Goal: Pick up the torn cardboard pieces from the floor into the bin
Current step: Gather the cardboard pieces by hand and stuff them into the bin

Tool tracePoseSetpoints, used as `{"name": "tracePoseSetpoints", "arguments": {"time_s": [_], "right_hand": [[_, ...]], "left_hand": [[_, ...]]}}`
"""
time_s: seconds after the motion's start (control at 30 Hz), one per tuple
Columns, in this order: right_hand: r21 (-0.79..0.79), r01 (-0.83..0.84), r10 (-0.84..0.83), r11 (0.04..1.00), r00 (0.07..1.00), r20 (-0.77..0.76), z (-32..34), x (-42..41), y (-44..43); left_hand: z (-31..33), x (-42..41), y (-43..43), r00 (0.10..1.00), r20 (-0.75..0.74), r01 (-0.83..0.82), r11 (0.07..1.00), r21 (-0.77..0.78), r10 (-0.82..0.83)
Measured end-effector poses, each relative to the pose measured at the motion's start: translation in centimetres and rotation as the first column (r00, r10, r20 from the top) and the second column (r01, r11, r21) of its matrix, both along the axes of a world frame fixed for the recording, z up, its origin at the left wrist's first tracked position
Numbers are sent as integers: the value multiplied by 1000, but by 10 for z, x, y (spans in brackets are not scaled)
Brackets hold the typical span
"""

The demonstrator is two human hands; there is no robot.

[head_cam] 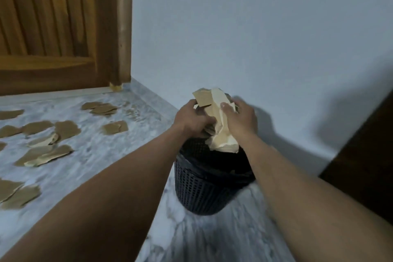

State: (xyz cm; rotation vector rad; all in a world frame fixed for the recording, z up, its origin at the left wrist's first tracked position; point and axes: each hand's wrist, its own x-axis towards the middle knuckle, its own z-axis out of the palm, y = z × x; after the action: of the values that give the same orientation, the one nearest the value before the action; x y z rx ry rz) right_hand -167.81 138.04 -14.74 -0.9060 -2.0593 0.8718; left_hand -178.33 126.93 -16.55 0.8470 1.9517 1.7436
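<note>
A black perforated bin [202, 189] stands on the marble floor close to the wall. Over its mouth I hold a bundle of torn cardboard pieces [214, 110], brown and pale sides mixed. My left hand [190, 120] grips the bundle from the left. My right hand [239, 119] presses on it from the right. The bundle's lower end hangs at the bin's rim. Several more torn cardboard pieces [66, 128] lie scattered on the floor to the left.
A wooden door [55, 27] closes off the back left. The pale wall [255, 38] runs behind the bin. A dark piece of furniture [370, 155] stands at the right edge. The marble floor [212, 238] stretches toward me.
</note>
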Motion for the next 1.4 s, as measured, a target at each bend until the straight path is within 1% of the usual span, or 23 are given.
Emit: {"name": "tracePoseSetpoints", "arguments": {"time_s": [0.07,0.13,0.23,0.3,0.37,0.43,0.5,0.57,0.63,0.67,0.7,0.73,0.8,0.87,0.93,1.0,1.03,1.1,1.13,1.2,1.27,1.33,1.4], "right_hand": [[-16,1,0,1000,998,70,-9,11,15],[-46,1,5,999,991,137,-13,18,20],[-50,15,-8,999,989,149,-14,15,6],[-5,-7,7,1000,991,136,-16,4,-17],[55,-42,35,998,993,115,-22,-13,-49],[93,-96,88,991,993,81,-33,-34,-88],[139,-161,153,977,986,65,-50,-53,-132],[177,-248,241,952,969,62,-75,-71,-177],[141,-341,329,929,939,102,-105,-86,-221],[96,-396,382,913,915,130,-122,-93,-242],[47,-449,437,892,885,162,-141,-98,-262],[0,-499,489,866,849,200,-159,-101,-283],[-98,-595,596,798,755,275,-196,-105,-319],[-191,-655,673,731,646,361,-231,-106,-349],[-270,-682,719,680,545,431,-264,-107,-371],[-319,-695,742,644,467,480,-290,-112,-386],[-317,-705,739,635,435,514,-301,-119,-391],[-235,-750,697,618,385,605,-317,-134,-397],[-171,-776,671,607,385,634,-322,-144,-399],[-89,-788,648,609,431,628,-329,-168,-401],[-54,-760,638,648,502,584,-336,-194,-402],[15,-723,593,690,577,561,-342,-222,-401],[49,-708,558,705,596,578,-345,-254,-401]], "left_hand": [[-4,2,14,997,-78,21,997,-80,-27],[-10,-1,11,990,-141,-24,991,-131,5],[-22,-6,-19,967,-229,-141,984,-107,113],[-36,-9,-54,943,-251,-242,968,-60,220],[-54,-13,-99,907,-278,-344,937,-64,315],[-79,-14,-151,874,-302,-432,894,-120,381],[-109,-10,-209,832,-324,-524,829,-195,450],[-145,1,-269,786,-344,-608,742,-281,514],[-184,20,-326,747,-398,-663,645,-381,533],[-203,32,-351,739,-440,-673,593,-443,510],[-222,45,-374,751,-468,-660,540,-523,465],[-238,58,-394,782,-469,-623,492,-608,411],[-268,81,-429,853,-425,-520,407,-751,304],[-291,99,-454,898,-385,-437,322,-840,214],[-302,101,-466,892,-397,-444,256,-859,217],[-305,84,-470,874,-410,-469,231,-853,260],[-306,71,-471,865,-418,-482,227,-846,278],[-307,42,-475,849,-431,-505,233,-831,306],[-309,26,-478,842,-439,-517,238,-822,314],[-312,-8,-483,829,-460,-541,244,-805,320],[-313,-40,-486,814,-473,-562,256,-786,337],[-312,-74,-488,801,-481,-582,272,-767,357],[-311,-111,-490,791,-487,-596,287,-750,370]]}}
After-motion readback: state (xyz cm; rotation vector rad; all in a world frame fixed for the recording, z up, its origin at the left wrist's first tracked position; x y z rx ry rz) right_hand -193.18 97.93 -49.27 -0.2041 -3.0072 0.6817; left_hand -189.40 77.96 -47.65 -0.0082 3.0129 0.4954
